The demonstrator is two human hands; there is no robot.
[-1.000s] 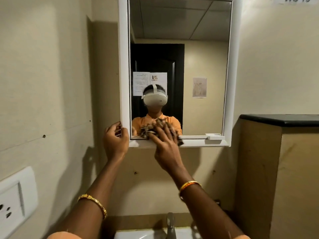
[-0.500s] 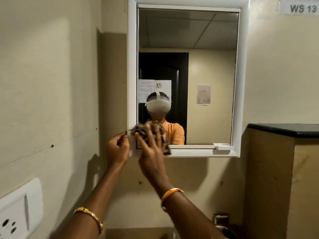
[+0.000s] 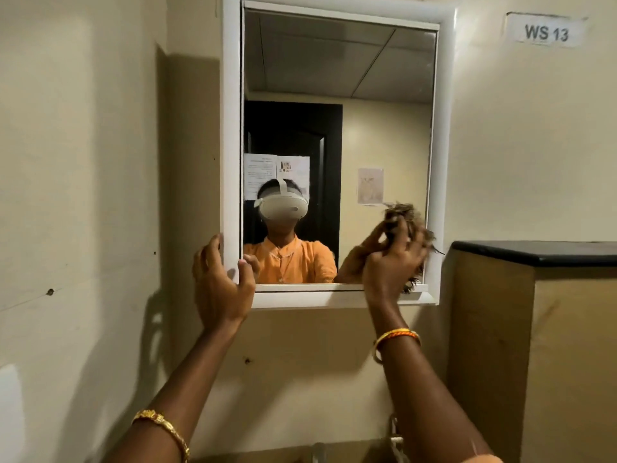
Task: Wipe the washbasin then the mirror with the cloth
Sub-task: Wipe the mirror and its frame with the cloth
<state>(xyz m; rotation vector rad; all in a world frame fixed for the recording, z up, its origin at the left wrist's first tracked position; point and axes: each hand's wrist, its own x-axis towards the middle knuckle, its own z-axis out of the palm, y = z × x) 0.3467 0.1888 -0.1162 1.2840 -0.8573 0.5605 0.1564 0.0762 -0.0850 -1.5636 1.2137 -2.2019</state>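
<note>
The cloth (image 3: 409,228), a frayed brown bundle, sits against the lower right corner of the mirror (image 3: 337,95), bunched under and above the right hand's fingertips. The right hand (image 3: 389,265) grips it with fingers curled into the fabric; motion blur makes the exact finger placement uncertain. The cloth's loose strands spill past the fingers onto the white frame (image 3: 440,162) and the bottom ledge. The left hand (image 3: 218,282) holds the frame's lower left corner, fingers spread, thumb on the glass side and the others wrapped round the outer edge. Each wrist carries a bangle (image 3: 395,339). Right of the cloth stands a dark-topped partition (image 3: 534,255); above it, a label (image 3: 546,31) reads WS 13.
</note>
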